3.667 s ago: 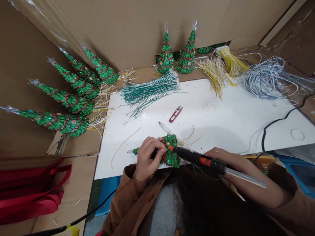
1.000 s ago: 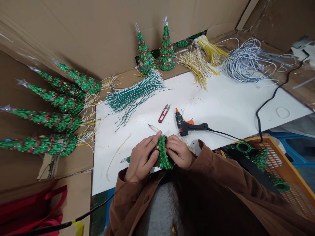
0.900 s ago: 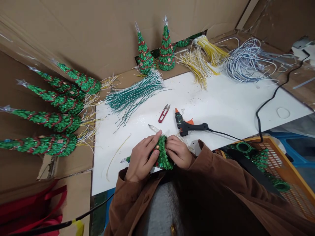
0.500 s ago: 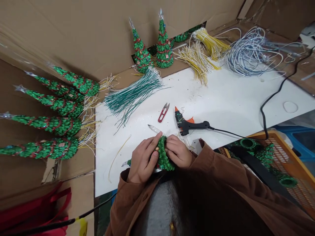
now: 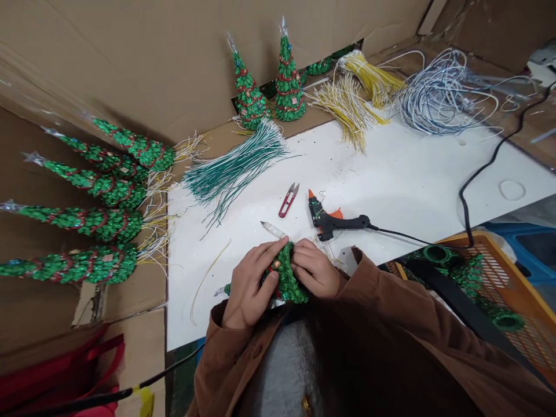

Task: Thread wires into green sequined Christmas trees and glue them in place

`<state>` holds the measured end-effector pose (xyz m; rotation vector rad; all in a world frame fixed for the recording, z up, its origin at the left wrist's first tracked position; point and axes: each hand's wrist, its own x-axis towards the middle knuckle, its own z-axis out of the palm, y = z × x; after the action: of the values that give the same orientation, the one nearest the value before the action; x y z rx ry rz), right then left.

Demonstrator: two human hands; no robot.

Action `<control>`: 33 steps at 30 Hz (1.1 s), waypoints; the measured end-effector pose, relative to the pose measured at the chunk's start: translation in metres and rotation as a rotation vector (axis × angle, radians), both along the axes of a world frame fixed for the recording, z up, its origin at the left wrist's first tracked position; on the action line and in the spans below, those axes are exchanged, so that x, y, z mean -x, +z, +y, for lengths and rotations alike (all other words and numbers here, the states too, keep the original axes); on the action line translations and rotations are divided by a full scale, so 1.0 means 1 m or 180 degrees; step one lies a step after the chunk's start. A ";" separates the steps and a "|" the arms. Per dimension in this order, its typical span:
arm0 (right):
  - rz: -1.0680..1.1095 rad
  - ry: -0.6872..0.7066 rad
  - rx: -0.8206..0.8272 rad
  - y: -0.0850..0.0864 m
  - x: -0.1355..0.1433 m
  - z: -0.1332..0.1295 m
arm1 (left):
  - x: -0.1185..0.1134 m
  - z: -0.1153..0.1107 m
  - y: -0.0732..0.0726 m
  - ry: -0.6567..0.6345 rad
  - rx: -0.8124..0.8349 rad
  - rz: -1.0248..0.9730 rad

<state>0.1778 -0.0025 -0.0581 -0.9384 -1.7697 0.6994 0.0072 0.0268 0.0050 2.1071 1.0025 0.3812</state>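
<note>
Glue gun (image 5: 332,225) set down, green tree (image 5: 288,278) between hands (image 5: 252,285) (image 5: 318,271)

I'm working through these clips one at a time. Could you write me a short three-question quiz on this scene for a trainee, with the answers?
1. True or false: the glue gun lies on the white board, to the right of the snips.

2. Multiple choice: what are the left hand and right hand both touching?
A) the glue gun
B) the snips
C) a green tree

3. Fill in the gap: the handle of the snips is coloured ____.

Key: 1 true; 2 C; 3 red.
</note>
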 end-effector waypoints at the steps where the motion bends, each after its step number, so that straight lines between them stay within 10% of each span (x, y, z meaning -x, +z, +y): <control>1: -0.0006 0.0007 -0.0001 0.000 0.000 0.000 | -0.001 0.000 0.001 0.0019 0.0035 -0.0001; 33: -0.0086 0.0062 -0.0102 -0.002 0.002 0.004 | -0.008 0.001 0.009 0.0398 0.0419 -0.0184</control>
<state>0.1756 0.0011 -0.0600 -0.9139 -1.8108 0.6716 0.0156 0.0282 0.0138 1.9115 1.0987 0.4239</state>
